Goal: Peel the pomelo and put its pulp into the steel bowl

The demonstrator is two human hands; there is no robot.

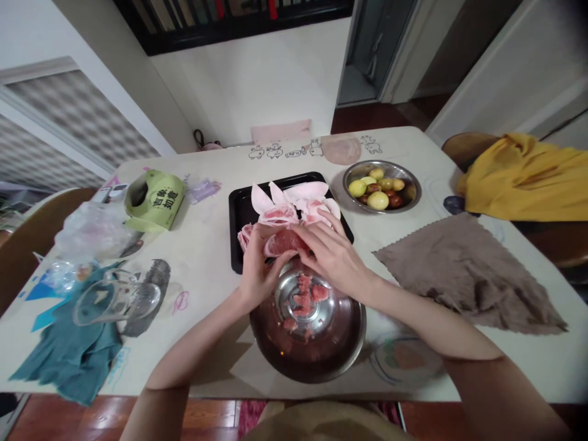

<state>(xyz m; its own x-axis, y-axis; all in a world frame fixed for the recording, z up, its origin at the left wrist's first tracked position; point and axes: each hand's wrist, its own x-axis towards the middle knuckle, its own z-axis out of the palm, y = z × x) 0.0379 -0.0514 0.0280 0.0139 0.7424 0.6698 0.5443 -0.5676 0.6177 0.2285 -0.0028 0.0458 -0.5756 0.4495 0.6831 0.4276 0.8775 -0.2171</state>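
Both hands meet over the far rim of a large steel bowl point(307, 361). Between them is a pink-red piece of pomelo point(281, 242) with pale membrane. My left hand point(257, 269) grips it from the left, thumb bent toward the middle. My right hand point(333, 260) closes on its right side, and its fingertips are partly hidden. Several small chunks of red pomelo flesh point(302, 303) lie in the bowl. Just beyond stands a black tray point(236, 211) with white, wedge-shaped pieces of rind point(307, 191) and more pomelo pieces point(278, 214).
A smaller steel bowl point(416, 196) of yellow and brown-red fruit stands at the back right. A brown cloth point(468, 269) lies to the right. On the left are a glass pitcher point(98, 300), a teal cloth point(78, 361), a green paper box point(158, 199) and crumpled plastic point(94, 226).
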